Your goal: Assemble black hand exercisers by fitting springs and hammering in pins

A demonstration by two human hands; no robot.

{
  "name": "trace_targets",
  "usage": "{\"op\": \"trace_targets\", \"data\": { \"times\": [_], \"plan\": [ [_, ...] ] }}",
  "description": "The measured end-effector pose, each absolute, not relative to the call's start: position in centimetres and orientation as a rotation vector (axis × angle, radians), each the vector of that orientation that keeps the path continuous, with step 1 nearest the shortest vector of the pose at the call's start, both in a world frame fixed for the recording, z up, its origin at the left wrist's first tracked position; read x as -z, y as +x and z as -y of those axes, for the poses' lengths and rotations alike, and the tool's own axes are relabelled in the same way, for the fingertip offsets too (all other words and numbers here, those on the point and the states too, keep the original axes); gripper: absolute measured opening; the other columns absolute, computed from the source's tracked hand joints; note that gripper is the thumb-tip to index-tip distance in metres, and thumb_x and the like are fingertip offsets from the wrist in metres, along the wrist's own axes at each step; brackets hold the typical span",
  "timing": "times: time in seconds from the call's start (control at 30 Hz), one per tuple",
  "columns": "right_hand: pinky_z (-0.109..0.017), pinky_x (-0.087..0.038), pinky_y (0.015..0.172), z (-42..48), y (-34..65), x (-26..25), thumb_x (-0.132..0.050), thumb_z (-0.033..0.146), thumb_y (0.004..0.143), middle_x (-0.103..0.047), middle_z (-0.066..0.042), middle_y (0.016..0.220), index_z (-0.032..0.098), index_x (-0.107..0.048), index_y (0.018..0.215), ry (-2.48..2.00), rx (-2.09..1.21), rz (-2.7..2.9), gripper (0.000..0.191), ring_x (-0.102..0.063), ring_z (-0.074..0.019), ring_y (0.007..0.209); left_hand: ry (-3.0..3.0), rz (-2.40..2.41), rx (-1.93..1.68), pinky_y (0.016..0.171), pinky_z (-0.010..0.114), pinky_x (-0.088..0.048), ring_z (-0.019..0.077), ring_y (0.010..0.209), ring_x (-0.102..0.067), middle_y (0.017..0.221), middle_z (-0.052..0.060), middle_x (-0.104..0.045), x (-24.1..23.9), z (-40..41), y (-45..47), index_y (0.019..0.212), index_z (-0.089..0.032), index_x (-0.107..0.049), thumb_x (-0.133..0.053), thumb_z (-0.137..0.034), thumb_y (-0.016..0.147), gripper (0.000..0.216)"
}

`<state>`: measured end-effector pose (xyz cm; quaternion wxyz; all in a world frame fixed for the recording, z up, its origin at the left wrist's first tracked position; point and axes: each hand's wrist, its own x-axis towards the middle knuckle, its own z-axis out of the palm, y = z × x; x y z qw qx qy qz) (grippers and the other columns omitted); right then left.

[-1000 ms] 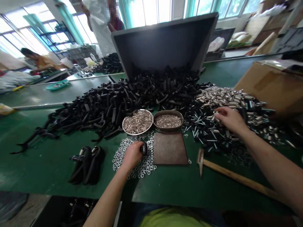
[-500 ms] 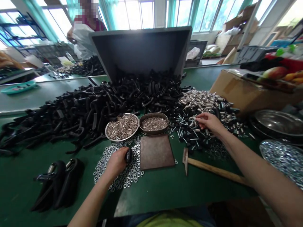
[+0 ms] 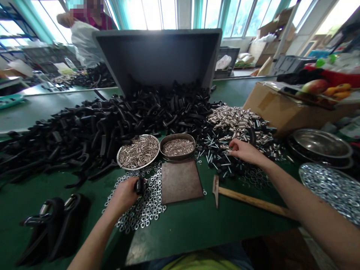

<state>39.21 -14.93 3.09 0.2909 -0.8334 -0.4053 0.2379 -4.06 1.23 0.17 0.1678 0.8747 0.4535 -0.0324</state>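
Observation:
My left hand (image 3: 123,193) is closed around a black plastic part (image 3: 139,185), with a bit of metal showing at its end. It hovers over a spread of metal washers (image 3: 146,212). My right hand (image 3: 243,152) pinches a small shiny spring (image 3: 226,148), partly hidden by the fingertips. Beneath that hand are black-headed bolts (image 3: 222,159), and just behind lies a heap of metal springs (image 3: 236,120). Between my hands sit a plate of small metal pins (image 3: 140,152), an oval tin of tiny metal pieces (image 3: 178,147) and a flat metal plate (image 3: 182,182).
A hammer (image 3: 253,198) lies in front of my right forearm. Black handles (image 3: 84,127) spill from a tipped grey bin (image 3: 157,33). Two assembled black parts (image 3: 53,228) rest at left. A carton (image 3: 270,105), steel bowls (image 3: 323,144) and a washer tray (image 3: 332,191) stand right. Another person (image 3: 92,18) works behind.
The view has shifted slightly right. My right hand has dropped a little, toward the bolts, its fingers still pinched. My left hand still grips the black part, now turned somewhat.

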Motion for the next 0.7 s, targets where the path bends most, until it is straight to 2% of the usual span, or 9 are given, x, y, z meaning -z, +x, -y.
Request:
{"op": "trace_targets", "data": {
  "times": [0.13, 0.27, 0.4, 0.47, 0.6, 0.7],
  "plan": [
    [-0.022, -0.04, 0.05, 15.5, 37.2, -4.4, -0.063, 0.024, 0.07, -0.059, 0.0, 0.068, 0.02, -0.065, 0.098, -2.051, -0.813, 1.059, 0.029, -0.054, -0.0134, 0.061, 2.621, -1.159, 0.233, 0.073, 0.027, -0.042, 0.0229, 0.083, -0.063, 0.085, 0.009, -0.067, -0.4, -1.2, -3.5, 0.077, -0.017, -0.063, -0.05, -0.008, 0.067, 0.019],
    [-0.025, -0.046, 0.057, 16.3, 34.0, -4.8, -0.066, 0.029, 0.071, -0.061, -0.001, 0.075, 0.022, -0.059, 0.095, -1.467, -1.069, 0.63, 0.026, -0.058, -0.0142, 0.067, 2.464, -1.201, -0.026, 0.074, 0.029, -0.043, 0.0232, 0.082, -0.062, 0.085, 0.007, -0.067, -0.5, -1.3, -3.8, 0.078, -0.018, -0.064, -0.054, -0.015, 0.066, 0.016],
    [-0.024, -0.048, 0.062, 16.4, 29.4, -4.0, -0.069, 0.026, 0.068, -0.062, 0.002, 0.077, 0.024, -0.056, 0.082, -1.159, -1.132, 0.392, 0.02, -0.059, -0.0129, 0.072, 1.871, -1.201, -0.441, 0.069, 0.03, -0.046, 0.0187, 0.07, -0.06, 0.07, 0.001, -0.063, -0.8, 0.3, -3.3, 0.083, -0.018, -0.061, -0.058, -0.028, 0.071, 0.016],
    [-0.022, -0.048, 0.064, 16.1, 26.8, -3.6, -0.07, 0.024, 0.068, -0.062, 0.002, 0.08, 0.024, -0.058, 0.085, -1.097, -1.155, 0.387, 0.021, -0.06, -0.0126, 0.077, 1.48, -1.098, -0.575, 0.065, 0.027, -0.047, 0.0142, 0.062, -0.058, 0.063, -0.003, -0.059, -0.9, 2.0, -2.3, 0.079, -0.017, -0.058, -0.062, -0.026, 0.068, 0.014],
    [-0.024, -0.048, 0.063, 15.7, 22.7, -3.0, -0.073, 0.025, 0.068, -0.064, -0.001, 0.088, 0.025, -0.059, 0.107, -1.082, -1.22, 0.521, 0.041, -0.061, -0.0135, 0.079, 0.884, -0.946, -0.639, 0.064, 0.024, -0.05, 0.0102, 0.06, -0.059, 0.064, -0.002, -0.061, -1.0, 5.9, 0.4, 0.078, -0.014, -0.062, -0.071, -0.019, 0.058, 0.022],
    [-0.029, -0.051, 0.068, 15.8, 20.7, -2.8, -0.076, 0.028, 0.067, -0.066, -0.002, 0.087, 0.022, -0.06, 0.098, -1.114, -1.262, 0.615, 0.036, -0.064, -0.0156, 0.077, 0.653, -0.895, -0.662, 0.066, 0.023, -0.053, 0.0115, 0.063, -0.063, 0.066, -0.001, -0.062, -1.2, 8.4, 1.8, 0.072, -0.014, -0.061, -0.075, -0.014, 0.053, 0.023]
  ]
}}
